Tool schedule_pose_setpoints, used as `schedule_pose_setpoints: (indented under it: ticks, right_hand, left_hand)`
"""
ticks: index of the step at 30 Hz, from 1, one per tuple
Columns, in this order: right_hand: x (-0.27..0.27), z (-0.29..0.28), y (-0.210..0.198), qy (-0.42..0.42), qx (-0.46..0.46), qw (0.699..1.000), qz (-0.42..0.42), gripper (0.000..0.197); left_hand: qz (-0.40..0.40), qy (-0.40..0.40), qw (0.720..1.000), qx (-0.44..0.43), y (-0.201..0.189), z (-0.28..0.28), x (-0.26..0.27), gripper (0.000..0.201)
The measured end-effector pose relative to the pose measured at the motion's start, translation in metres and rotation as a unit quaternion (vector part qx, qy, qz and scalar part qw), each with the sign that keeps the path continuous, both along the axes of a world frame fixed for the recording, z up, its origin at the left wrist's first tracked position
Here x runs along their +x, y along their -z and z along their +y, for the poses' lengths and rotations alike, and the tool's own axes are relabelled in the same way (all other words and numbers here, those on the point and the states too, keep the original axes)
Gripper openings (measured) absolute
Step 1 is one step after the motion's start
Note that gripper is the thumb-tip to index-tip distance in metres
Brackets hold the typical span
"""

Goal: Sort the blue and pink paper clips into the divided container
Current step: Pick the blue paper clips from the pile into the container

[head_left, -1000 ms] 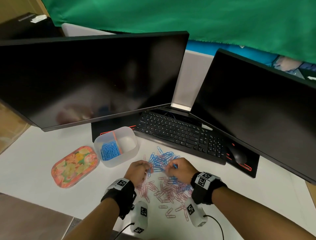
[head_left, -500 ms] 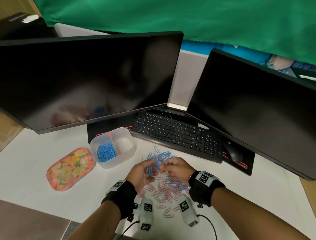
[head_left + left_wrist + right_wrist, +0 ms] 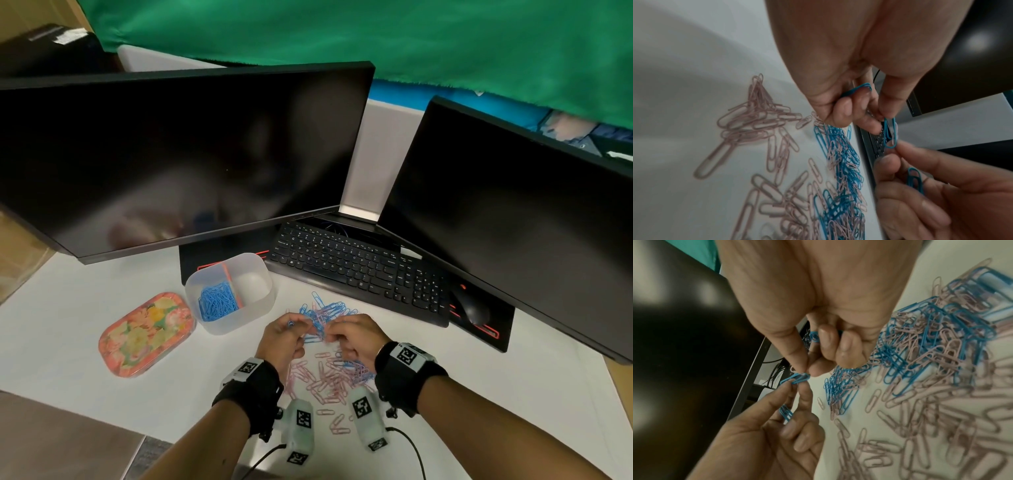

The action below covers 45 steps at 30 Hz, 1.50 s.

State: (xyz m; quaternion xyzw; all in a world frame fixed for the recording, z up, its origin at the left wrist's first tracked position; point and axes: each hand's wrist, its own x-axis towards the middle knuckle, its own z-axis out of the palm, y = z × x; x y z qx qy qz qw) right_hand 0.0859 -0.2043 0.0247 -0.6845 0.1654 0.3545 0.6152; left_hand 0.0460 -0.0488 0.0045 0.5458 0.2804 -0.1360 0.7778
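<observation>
Head view: both hands [image 3: 322, 337] raised together, fingertips pinching blue paper clips [image 3: 890, 134].

White desk [image 3: 68, 359] carries: mixed pile of blue and pink paper clips [image 3: 329, 373] under both hands; divided container [image 3: 230, 294] and floral lid [image 3: 145, 334] left of them; keyboard [image 3: 359, 270], mouse [image 3: 474, 310] and two monitors [image 3: 171, 154] beyond.
</observation>
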Motion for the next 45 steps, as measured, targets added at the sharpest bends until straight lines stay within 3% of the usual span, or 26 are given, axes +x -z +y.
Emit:
schedule_pose_setpoints:
  ticks: [6,11,17,23,26,29,35,41,45]
  right_hand:
    - [0.003,0.004,0.003,0.07,0.062,0.989,0.112,0.016]
    - [0.0,0.007,0.003,0.089,0.084,0.982,0.147,0.016]
    - [0.002,0.009,-0.005,0.081,0.055,0.99,0.1,0.022]
    - [0.003,0.014,-0.01,0.072,0.015,0.997,0.029,0.025]
    - [0.004,0.02,-0.013,0.102,0.041,0.994,0.021,0.016]
    - [0.003,0.026,-0.016,0.122,0.075,0.99,0.017,0.023]
    - [0.0,0.03,-0.026,0.142,0.1,0.985,0.011,0.028]
    - [0.011,0.024,-0.03,0.152,0.058,0.986,0.02,0.016]
    - [0.02,0.015,-0.02,0.129,0.001,0.992,0.011,0.014]
  left_hand:
    - [-0.004,0.014,1.0,-0.017,0.003,0.003,-0.002,0.003]
    - [-0.021,0.037,0.999,-0.006,0.001,0.006,-0.002,0.006]
    - [-0.065,0.115,0.986,0.101,-0.003,0.005,0.002,0.011]
    - [-0.123,0.138,0.949,0.254,-0.008,0.009,0.006,0.008]
    - [-0.118,0.099,0.961,0.231,-0.007,0.006,0.006,0.004]
    - [-0.111,0.067,0.974,0.187,-0.012,0.002,0.004,0.006]
    - [-0.078,0.096,0.983,0.137,-0.013,0.003,0.002,0.01]
    - [-0.126,0.198,0.93,0.283,-0.019,0.003,-0.005,0.013]
    - [-0.117,0.182,0.929,0.299,-0.013,0.011,-0.009,0.015]
